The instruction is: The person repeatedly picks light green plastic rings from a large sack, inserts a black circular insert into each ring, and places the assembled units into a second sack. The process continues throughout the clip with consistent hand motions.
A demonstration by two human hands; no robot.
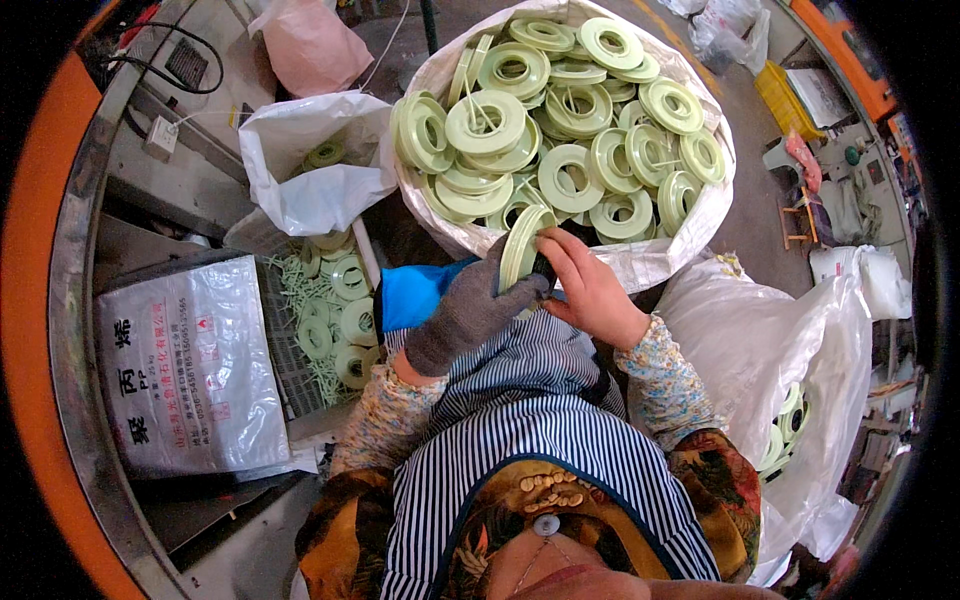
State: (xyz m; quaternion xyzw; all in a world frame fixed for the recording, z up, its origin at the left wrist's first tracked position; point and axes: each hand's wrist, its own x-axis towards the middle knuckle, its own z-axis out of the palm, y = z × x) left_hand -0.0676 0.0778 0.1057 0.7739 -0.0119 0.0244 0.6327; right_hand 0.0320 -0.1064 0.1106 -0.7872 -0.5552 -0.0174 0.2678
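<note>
Viewed remotely through the head camera, I record a striped apron (540, 440) nearest to me, over the person's lap. Above it, the left hand (455, 310), in a dark grey knitted glove, has its fingers wrapped round the lower left side of a pale green flanged ring (523, 245), held on edge and slightly tilted. The right hand (592, 290), bare, has its fingers bent and laid against the ring's right side; its thumb side is partly hidden, so I cannot tell whether it also grips. The ring sits between both hands, just before the near rim of the large sack.

Containers, continuing outward: at right, a white sack (730, 320) gapes, showing similar green rings (787, 430) inside. At left, a dark slatted crate (275, 345) contains loose rings (350, 275) and thin green sticks (295, 285), beside a flat printed plastic bag (200, 360). Beyond the crate, a small white bag (310, 200) holds at least one green part (325, 153). Directly ahead, the large white sack (680, 255) is heaped with green rings (570, 178) at various angles. Farther off, I note a pink sack (312, 48) and a yellow crate (785, 100).
</note>
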